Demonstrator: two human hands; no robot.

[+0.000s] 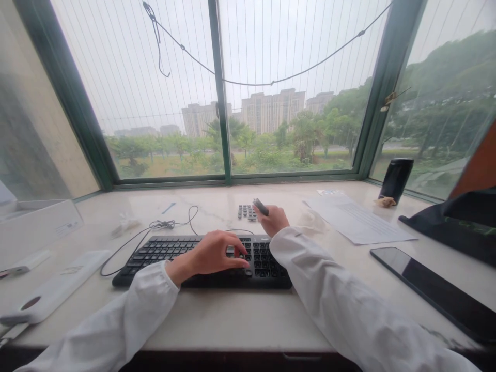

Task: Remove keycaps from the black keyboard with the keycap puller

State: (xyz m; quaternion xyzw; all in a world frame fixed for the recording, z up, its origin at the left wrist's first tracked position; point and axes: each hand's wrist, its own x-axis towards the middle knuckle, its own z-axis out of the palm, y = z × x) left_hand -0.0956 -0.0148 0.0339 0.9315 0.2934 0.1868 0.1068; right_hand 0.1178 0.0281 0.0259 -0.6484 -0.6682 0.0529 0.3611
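Note:
A black keyboard (163,256) lies across the front of the white surface. Its number pad (265,258) at the right end shows bare key sockets where keycaps are off. My left hand (211,253) hovers over the keys left of the number pad, thumb and index finger curved with a small gap between their tips. Beyond the keyboard, my right hand (274,219) is closed around a small dark tool with a metallic-looking end (261,207); its exact kind is unclear. Just left of that tool, loose dark keycaps (245,212) are laid out in rows.
A thin cable (163,225) loops behind the keyboard. Printed paper (358,219), a phone (430,289), a black cylinder (395,181) and a dark bag (461,222) are on the right. Leftward are a white box (42,222) and a white flat device (58,284). Windows stand behind.

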